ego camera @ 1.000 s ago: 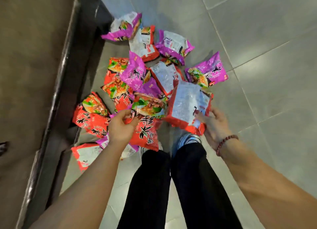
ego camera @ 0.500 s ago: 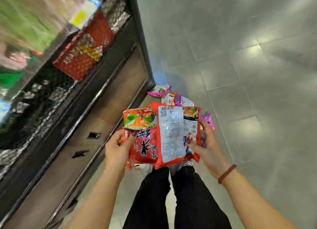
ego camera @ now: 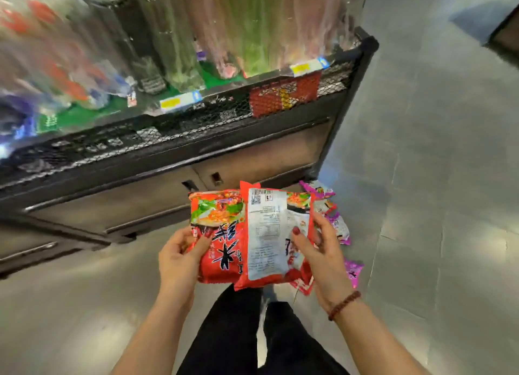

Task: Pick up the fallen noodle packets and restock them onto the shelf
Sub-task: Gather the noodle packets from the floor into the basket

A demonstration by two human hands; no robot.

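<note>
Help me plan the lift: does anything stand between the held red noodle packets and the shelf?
Only the black mesh front rail of the shelf, above and ahead of the red noodle packets in the left hand and right hand; they must clear it. Stock behind it is blurred.

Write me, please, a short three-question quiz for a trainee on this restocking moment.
1. True or false: the left hand grips a red packet with its picture side facing the camera.
2. Fill in: the white-label packet held by the right hand shows its ____ side, barcode at the top.
3. The packets on the floor beside the right hand are mainly: A) purple, B) blue, C) yellow.
Key: 1 true; 2 back; 3 A.
</note>
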